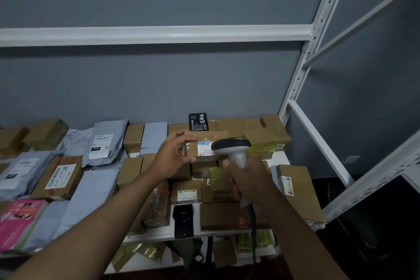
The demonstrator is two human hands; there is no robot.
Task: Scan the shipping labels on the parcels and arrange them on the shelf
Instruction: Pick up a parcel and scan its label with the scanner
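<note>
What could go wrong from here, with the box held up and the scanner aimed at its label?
The scanner head covers part of the label, so the read may fail. The left hand grips the cardboard box only at its left end, so it could tip onto the parcels below. The scanner cable hangs past the shelf edge and might snag.

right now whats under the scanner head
Under the scanner head lies the white shipping label of the small brown box that the left hand holds. The label's right part is covered by the head. The right hand grips the handle.
</note>
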